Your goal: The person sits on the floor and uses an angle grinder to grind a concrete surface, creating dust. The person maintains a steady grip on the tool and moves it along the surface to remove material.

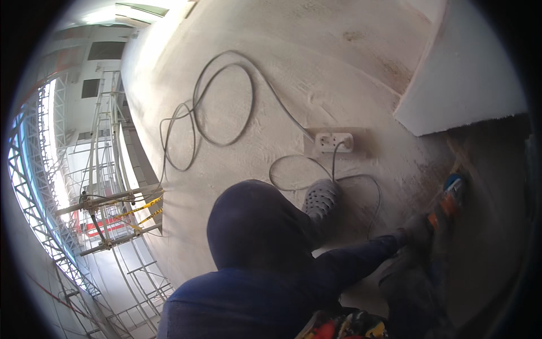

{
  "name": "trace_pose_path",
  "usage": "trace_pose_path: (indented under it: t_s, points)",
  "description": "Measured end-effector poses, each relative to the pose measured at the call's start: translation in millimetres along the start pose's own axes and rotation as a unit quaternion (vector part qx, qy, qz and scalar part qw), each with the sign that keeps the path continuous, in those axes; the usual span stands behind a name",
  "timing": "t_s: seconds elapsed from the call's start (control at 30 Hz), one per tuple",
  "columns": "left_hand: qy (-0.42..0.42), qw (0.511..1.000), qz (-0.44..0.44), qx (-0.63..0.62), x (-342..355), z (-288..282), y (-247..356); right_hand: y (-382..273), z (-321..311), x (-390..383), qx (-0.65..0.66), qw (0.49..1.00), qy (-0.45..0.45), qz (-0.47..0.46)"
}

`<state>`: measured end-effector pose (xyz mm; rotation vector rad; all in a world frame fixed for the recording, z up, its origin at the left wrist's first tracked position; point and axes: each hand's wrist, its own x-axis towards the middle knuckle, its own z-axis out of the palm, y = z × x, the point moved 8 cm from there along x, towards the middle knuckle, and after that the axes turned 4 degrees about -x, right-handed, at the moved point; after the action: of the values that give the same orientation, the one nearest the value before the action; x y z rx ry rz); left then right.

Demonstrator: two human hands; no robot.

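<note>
My left arm, in a blue sleeve, crosses in front of my bent, dark-clothed knee (254, 226). At its end my left hand (416, 229), dark and blurred, closes on a hand-held power tool (453, 185) with blue and orange parts. My right hand (441, 221) comes up from the lower edge on a dark, smeared forearm and is also closed on the tool. Blur and dim light hide the fingers and the tool's exact kind. The tool's tip lies close to the dusty pale surface at the right. A thin cord (379, 198) runs down toward my hands.
A white power strip (324, 142) has a plug in it. Its grey cable (252, 96) lies in loops to the upper left. My grey perforated shoe (322, 199) stands just below the strip. A pale raised panel (468, 73) rises at right. Scaffolding (113, 226) with yellow tape stands beyond the left edge.
</note>
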<state>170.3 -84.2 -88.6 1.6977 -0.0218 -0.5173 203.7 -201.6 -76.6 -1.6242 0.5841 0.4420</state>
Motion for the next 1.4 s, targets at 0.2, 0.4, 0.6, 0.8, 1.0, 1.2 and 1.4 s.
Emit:
trace_pose_path:
  t_s: [0.2,0.4,0.6,0.8,1.0,1.2,1.4]
  points:
    - [-0.010,1.000,0.007,-0.003,-4,16,-39,-5,-2,-19,-0.121,0.991,0.035,-0.041]
    - [-0.083,0.947,-0.254,-0.177,-18,-18,18,-4,-1,-8,-0.161,0.984,0.074,0.009]
    - [-0.051,0.951,-0.232,-0.197,-14,-27,31,-10,5,-10,-0.097,0.990,0.095,0.048]
    - [-0.069,0.922,-0.286,-0.251,-19,-19,15,-38,15,-21,-0.132,0.986,0.096,0.047]
    - [-0.087,0.908,-0.285,-0.295,-21,-18,12,-49,19,-25,-0.144,0.982,0.100,0.064]
    - [-0.087,0.914,-0.295,-0.265,-20,-16,8,-47,18,-24,-0.149,0.980,0.121,0.058]
    - [-0.068,0.918,-0.274,-0.277,-20,-16,13,-46,17,-18,-0.176,0.979,0.079,0.061]
